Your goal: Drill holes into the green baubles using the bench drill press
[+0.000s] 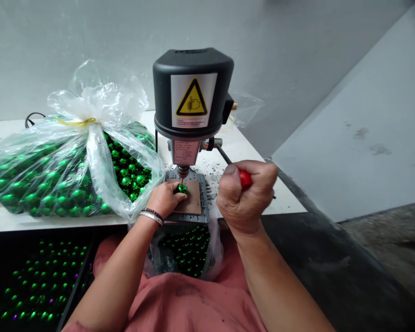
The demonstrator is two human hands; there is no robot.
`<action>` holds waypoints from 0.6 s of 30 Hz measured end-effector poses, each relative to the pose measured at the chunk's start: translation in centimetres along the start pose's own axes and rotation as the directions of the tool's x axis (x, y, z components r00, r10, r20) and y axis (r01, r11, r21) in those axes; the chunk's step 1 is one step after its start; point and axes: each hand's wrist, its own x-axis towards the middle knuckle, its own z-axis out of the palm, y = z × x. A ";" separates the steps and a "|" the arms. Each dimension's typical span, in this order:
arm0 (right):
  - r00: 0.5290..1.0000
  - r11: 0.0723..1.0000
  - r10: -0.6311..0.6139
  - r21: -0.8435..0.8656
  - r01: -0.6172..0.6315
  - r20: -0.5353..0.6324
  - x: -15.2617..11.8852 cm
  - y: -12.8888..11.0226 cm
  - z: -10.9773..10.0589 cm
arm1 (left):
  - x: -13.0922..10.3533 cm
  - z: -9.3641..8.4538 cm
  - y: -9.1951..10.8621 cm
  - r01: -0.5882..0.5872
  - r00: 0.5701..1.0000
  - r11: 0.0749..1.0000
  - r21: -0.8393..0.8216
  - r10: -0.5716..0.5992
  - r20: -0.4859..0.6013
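Fingers of the left hand (163, 199) are closed lightly on a shiny round green ball (183, 189), with the thumb on the near side and the other fingers on the left and far side. This ball sits on a flat square brown board (193, 203), under a thin metal drill bit (182, 181). The tip of the bit is at the top of the ball, but I cannot tell if it goes inside. The right hand (247, 197) is wrapped firmly, in a fist, around a red knob (245, 180) at the end of a dark metal lever (224, 155). This lever comes from the right side of a black and grey drill press (193, 62), which carries a yellow triangular warning sign (192, 99).

The board lies on the grey metal base (205, 205) of the press, and small dark shavings are scattered on the base and to the right of it. On the left wrist there are bracelets (152, 215). To the left, on a white table (280, 203), lies a large clear plastic bag (110, 177) tied with a yellow string (76, 122); it is full of similar green balls (126, 177), seen also through an opening at its right side. Nearer, below the table edge, another clear bag (215, 251) with green balls rests against the person's reddish clothing (193, 302). At the near left, many more green balls are in a dark place.
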 end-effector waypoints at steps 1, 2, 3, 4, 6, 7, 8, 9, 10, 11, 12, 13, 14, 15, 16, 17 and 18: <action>1.000 1.000 0.000 0.012 0.000 -0.008 -0.1 0.0 0.1 | 0.0 0.0 0.0 0.008 1.000 1.000 -0.007 -0.008 0.001; 1.000 1.000 -0.001 0.022 0.002 -0.013 -0.2 0.1 0.2 | 0.0 0.0 0.0 0.017 1.000 1.000 -0.011 -0.016 0.003; 1.000 0.999 -0.001 0.033 0.002 -0.019 -0.3 0.1 0.2 | 0.0 0.0 0.1 0.026 1.000 1.000 -0.012 -0.026 0.005; 1.000 0.999 -0.002 0.045 0.003 -0.026 -0.4 0.1 0.3 | 0.0 0.0 0.1 0.034 0.999 0.999 -0.012 -0.034 0.006; 0.999 0.998 -0.002 0.068 0.005 -0.038 -0.6 0.2 0.4 | 0.0 0.0 0.2 0.045 0.999 0.999 -0.014 -0.045 0.010; 0.999 0.997 -0.002 0.080 0.006 -0.040 -0.9 0.3 0.5 | 0.0 0.0 0.2 0.050 0.999 0.999 -0.019 -0.050 0.011; 1.000 0.996 -0.002 0.093 0.005 -0.031 -1.2 0.4 0.5 | 0.0 0.0 0.2 0.053 0.999 0.998 -0.025 -0.053 0.012; 1.000 0.994 -0.001 0.105 0.002 -0.013 -1.6 0.6 0.5 | 0.0 0.0 0.2 0.056 0.998 0.998 -0.029 -0.056 0.009; 1.000 0.993 0.001 0.117 -0.002 0.011 -2.0 0.7 0.6 | 0.0 0.1 0.1 0.056 0.998 0.998 -0.029 -0.055 0.006; 1.000 0.992 0.004 0.130 -0.008 0.030 -2.3 0.8 0.6 | 0.0 0.1 0.1 0.050 0.999 0.998 -0.028 -0.050 0.003; 0.999 0.990 0.006 0.141 -0.011 0.034 -2.5 0.8 0.6 | 0.0 0.1 0.0 0.041 0.999 0.999 -0.028 -0.041 0.004; 1.000 0.990 0.010 0.141 -0.014 0.025 -2.4 0.7 0.5 | 0.0 0.1 0.0 0.031 1.000 0.999 -0.028 -0.031 0.003; 1.000 0.992 0.017 0.126 -0.016 0.000 -2.0 0.5 0.5 | 0.0 0.1 -0.1 0.025 1.000 0.999 -0.029 -0.025 0.001; 0.999 0.995 0.020 0.101 -0.017 -0.032 -1.2 0.2 0.5 | 0.0 0.1 -0.1 0.023 1.000 0.999 -0.029 -0.023 -0.001; 0.998 0.997 0.032 0.066 -0.028 -0.049 -0.1 -0.1 0.5 | 0.0 0.1 -0.1 0.021 1.000 0.999 -0.032 -0.021 0.001; 0.997 0.999 0.044 0.025 -0.042 -0.060 1.5 -0.4 0.6 | 0.0 0.1 -0.1 0.017 1.000 0.999 -0.036 -0.017 0.001; 0.997 0.998 0.064 0.004 -0.064 -0.039 3.3 -0.6 0.7 | 0.0 0.1 0.0 0.011 1.000 0.999 -0.042 -0.011 -0.002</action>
